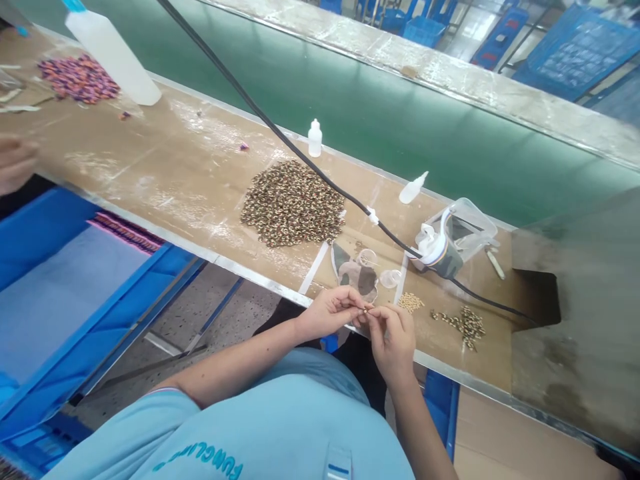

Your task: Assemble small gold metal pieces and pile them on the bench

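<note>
My left hand (pixel 334 311) and my right hand (pixel 394 337) meet at the table's near edge, fingertips pinched together. Between them is a tiny piece (pixel 365 311), too small to make out fully. Just beyond my hands lies a camouflage-patterned cloth (pixel 357 277), with a small clear round dish (pixel 367 258) and another clear dish (pixel 391 278) by it. A little heap of pale beads (pixel 411 303) sits close to my right hand. Farther right is a small scatter of dark-and-gold pieces (pixel 470 324). A large pile of similar pieces (pixel 294 203) spreads out to the left.
A black cable (pixel 280 133) crosses above the table. Two small white bottles, one upright (pixel 315 139) and one lying (pixel 414 188), stand along the back edge near a clear plastic box (pixel 470 227). At far left are a big bottle (pixel 117 60), purple-orange pieces (pixel 80 79) and another person's hand (pixel 16 163).
</note>
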`<state>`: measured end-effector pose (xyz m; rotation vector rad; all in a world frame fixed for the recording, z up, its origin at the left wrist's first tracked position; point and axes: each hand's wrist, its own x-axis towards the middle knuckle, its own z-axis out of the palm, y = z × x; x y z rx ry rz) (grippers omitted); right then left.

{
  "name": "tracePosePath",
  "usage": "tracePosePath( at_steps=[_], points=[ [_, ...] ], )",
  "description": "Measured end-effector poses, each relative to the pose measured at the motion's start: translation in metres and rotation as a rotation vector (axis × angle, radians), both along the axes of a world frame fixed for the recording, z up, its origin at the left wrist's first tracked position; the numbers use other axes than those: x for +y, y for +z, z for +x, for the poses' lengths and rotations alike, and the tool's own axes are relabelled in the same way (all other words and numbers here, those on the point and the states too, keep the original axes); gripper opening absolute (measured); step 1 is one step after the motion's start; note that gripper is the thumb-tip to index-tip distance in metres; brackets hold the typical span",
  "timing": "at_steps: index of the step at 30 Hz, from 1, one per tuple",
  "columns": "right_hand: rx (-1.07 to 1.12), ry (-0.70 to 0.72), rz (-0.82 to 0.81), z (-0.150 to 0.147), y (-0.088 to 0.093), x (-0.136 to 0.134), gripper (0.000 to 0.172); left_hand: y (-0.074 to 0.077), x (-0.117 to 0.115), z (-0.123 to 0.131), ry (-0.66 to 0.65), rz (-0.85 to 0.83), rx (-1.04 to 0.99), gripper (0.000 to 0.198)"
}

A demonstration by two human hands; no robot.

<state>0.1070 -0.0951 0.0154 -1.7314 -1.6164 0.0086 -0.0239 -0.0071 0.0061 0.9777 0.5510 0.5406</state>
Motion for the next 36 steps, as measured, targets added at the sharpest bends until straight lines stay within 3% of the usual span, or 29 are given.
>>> tracePosePath(
  at_steps=[6,13,17,20,26,36],
  points=[
    [0.121,-0.076,-0.102,0.007,-0.001,-0.009,0.01,0.008,0.002,0.0,-0.074,0.033,0.103,0.023],
    [0.044,-0.498,-0.106,0.064,-0.011,-0.037,0.022,0.009,0.003,0.001,-0.056,0.05,0.159,0.019],
    [-0.017,-0.603,-0.083,0.082,-0.01,-0.045,0.025,0.011,0.005,0.001,-0.056,0.055,0.172,0.02],
    [-0.038,-0.572,-0.07,0.079,-0.009,-0.045,0.023,0.012,0.005,0.001,-0.058,0.063,0.177,0.019],
    [-0.083,-0.339,-0.138,0.065,-0.011,-0.037,0.019,0.012,0.004,0.001,-0.055,0.053,0.185,0.02],
    [-0.306,-0.275,-0.207,0.064,-0.008,-0.03,0.022,0.011,0.004,0.002,-0.062,0.067,0.193,0.022]
  ],
)
